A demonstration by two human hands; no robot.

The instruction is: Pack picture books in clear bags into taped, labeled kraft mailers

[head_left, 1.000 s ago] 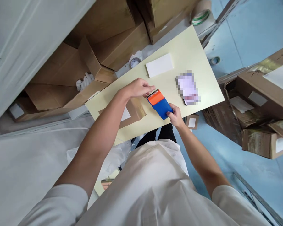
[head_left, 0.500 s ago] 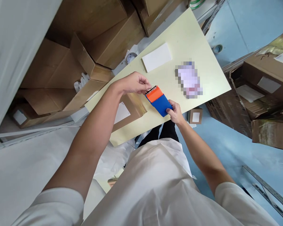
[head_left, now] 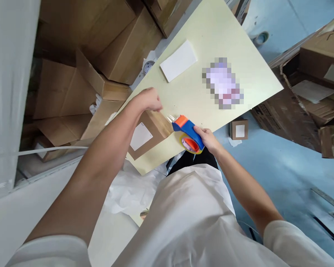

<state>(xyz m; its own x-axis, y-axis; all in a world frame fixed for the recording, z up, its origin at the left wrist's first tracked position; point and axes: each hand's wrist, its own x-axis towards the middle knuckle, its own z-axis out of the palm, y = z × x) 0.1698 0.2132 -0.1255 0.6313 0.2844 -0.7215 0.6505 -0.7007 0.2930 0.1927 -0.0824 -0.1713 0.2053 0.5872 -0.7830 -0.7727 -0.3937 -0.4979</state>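
Note:
In the head view my right hand (head_left: 207,139) is closed around the rear of a blue and orange tape dispenser (head_left: 189,129). A roll of clear packing tape (head_left: 193,144) shows at the dispenser's lower side. From the orange front, a shiny strip of tape (head_left: 171,118) reaches toward my left hand (head_left: 152,99). That hand is closed, its fingers pinched on the strip's end, with the fingertips partly hidden. Below it lies a cardboard box (head_left: 149,135) with a white label, partly behind my left forearm.
A white flat box (head_left: 178,61) and a pixelated item (head_left: 224,83) lie on the pale yellow table (head_left: 247,70). Open cartons (head_left: 64,92) crowd the left. Another tape roll (head_left: 148,67) sits past the table's far edge. A small box (head_left: 239,129) and large cartons (head_left: 289,118) stand at right.
My hands have moved apart, with the tape strip drawn out between them. The dispenser has tipped, bringing its tape roll into sight. My head view has shifted slightly.

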